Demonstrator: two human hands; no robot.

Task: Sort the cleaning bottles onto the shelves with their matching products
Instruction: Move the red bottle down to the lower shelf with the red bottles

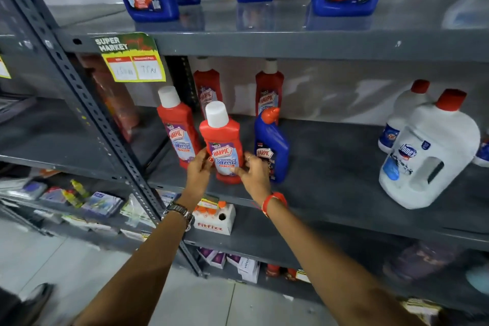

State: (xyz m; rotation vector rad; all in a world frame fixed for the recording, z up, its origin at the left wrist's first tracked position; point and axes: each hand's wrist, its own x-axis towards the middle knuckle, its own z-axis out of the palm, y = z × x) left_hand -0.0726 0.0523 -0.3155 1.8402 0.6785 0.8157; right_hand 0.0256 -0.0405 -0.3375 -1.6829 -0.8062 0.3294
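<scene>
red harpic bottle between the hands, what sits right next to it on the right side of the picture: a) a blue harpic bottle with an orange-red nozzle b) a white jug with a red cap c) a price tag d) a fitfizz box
a: the blue Harpic bottle stands on the same shelf right beside the red Harpic bottle, just behind the right hand; the left hand is on the red bottle's other side.

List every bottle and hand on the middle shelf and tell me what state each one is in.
Front red Harpic bottle: upright, capped, held at its base between both hands.
Left red Harpic bottle: upright, capped.
Two rear red Harpic bottles: upright, capped.
Blue Harpic bottle: upright, capped, among the red ones.
White jug: upright, red cap on.
Left hand: gripping the front bottle.
Right hand: fingers on the front bottle.
</scene>
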